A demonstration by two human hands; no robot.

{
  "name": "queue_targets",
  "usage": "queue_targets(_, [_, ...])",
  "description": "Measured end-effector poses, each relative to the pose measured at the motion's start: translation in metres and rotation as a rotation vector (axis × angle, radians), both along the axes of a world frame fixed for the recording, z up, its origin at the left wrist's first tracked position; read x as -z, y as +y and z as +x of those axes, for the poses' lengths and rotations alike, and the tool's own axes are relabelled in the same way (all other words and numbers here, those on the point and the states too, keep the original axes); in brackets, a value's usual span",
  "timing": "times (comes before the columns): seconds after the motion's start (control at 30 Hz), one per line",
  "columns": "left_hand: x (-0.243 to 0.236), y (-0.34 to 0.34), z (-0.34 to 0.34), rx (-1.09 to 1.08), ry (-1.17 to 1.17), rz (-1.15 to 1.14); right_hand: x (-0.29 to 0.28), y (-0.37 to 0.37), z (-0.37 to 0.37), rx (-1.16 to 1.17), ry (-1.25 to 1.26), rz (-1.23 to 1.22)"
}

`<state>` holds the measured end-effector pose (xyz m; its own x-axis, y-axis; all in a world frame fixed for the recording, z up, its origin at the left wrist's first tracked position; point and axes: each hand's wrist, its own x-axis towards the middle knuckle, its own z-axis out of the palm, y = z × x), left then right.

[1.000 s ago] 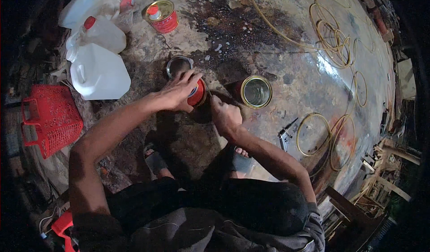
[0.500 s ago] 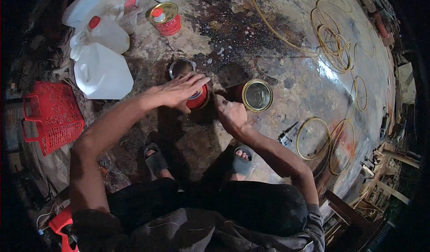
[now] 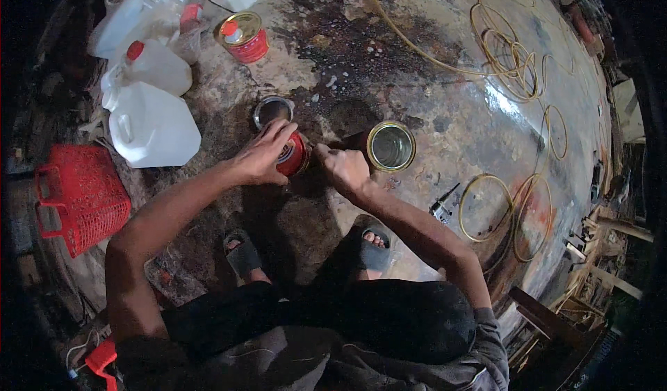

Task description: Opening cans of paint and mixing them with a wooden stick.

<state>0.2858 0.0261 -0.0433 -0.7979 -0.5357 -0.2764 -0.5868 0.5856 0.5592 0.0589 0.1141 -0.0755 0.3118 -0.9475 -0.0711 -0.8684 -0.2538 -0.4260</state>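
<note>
My left hand (image 3: 260, 158) is wrapped over the left side of a red can (image 3: 296, 156), which looks tipped, its labelled side facing up. My right hand (image 3: 347, 170) is a fist at the can's right edge; whatever it grips is hidden. Just beyond my left hand stands a small round container with a pale rim (image 3: 290, 106), dark inside. To the right of my right hand is an open metal can (image 3: 391, 169) with a gold rim and a shiny inside.
White plastic jugs (image 3: 156, 127) crowd the far left, near a red can with a red cap (image 3: 250, 46). A red basket (image 3: 87, 196) sits at left. At right lie a spray gun (image 3: 439, 210) and a coiled yellowish hose (image 3: 517, 68). My sandalled feet (image 3: 243, 254) are below my hands.
The whole view has shifted a little. The red can shows more of its side beneath my left hand; my right fist stays against its edge.
</note>
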Motion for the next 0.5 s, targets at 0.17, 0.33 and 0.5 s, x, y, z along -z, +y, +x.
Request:
queue_targets(0.17, [-0.005, -0.008, 0.002, 0.079, 0.045, 0.035, 0.022, 0.015, -0.010, -0.017, 0.003, -0.112])
queue_targets(0.33, [-0.013, -0.015, 0.013, 0.062, 0.094, 0.079, 0.037, 0.043, 0.008, 0.306, -0.215, 0.108])
queue_targets(0.5, [-0.004, -0.032, 0.034, -0.162, 0.322, 0.551, 0.062, 0.091, 0.013, 0.481, -0.104, 0.281])
